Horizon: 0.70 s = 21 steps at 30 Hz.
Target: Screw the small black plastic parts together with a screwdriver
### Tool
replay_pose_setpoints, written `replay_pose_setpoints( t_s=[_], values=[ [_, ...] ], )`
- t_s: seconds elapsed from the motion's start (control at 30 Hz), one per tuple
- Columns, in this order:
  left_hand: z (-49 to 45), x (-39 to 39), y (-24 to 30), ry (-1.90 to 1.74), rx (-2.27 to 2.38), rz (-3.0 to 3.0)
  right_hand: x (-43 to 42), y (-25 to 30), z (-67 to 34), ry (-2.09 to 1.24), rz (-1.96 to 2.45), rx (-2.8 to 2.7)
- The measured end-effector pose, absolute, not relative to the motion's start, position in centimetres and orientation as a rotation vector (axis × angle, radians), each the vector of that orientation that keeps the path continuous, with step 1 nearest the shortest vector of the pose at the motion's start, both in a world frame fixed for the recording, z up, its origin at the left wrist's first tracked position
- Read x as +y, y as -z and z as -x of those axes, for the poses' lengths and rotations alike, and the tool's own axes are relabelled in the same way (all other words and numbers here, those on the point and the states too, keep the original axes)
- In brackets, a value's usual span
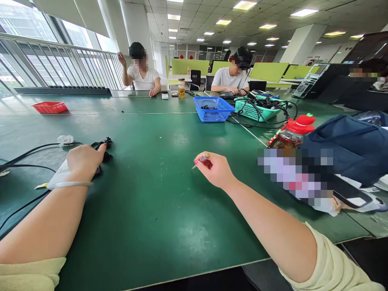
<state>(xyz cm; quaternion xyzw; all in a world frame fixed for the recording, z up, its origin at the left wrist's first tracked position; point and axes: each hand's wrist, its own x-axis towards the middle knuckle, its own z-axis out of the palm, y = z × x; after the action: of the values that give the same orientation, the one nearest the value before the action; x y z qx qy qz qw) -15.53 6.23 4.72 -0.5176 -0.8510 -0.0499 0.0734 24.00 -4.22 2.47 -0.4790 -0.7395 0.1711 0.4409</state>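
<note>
On the left of the green table, my left hand (86, 159) is closed over a small heap of black parts (106, 144). Its thumb points toward them, the other fingers are mostly hidden, and what they grip cannot be made out. Beneath that wrist lies a white, box-like object (60, 173) with black cables beside it. Near the table's middle, my right hand (218, 169) is closed around a small screwdriver (206, 161). Its thin metal tip points left and down, and its rounded handle end shows above the fingers.
A blue basket (214, 109) and a green basket (257, 108) with tangled cables stand farther back. At left is a red tray (50, 107). A red-lidded bottle (292, 135), dark blue bag (348, 141) and phone (353, 194) lie at right. Two people sit across the table.
</note>
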Motion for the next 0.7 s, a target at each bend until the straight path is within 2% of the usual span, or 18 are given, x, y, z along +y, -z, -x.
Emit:
replay_pose_setpoints(
  t_s=[0.7],
  values=[
    [15.15,5.93,-5.3,0.132,-2.562,1.561,-4.28,-2.56,-23.89,-0.419,1.197,-1.833]
  ],
)
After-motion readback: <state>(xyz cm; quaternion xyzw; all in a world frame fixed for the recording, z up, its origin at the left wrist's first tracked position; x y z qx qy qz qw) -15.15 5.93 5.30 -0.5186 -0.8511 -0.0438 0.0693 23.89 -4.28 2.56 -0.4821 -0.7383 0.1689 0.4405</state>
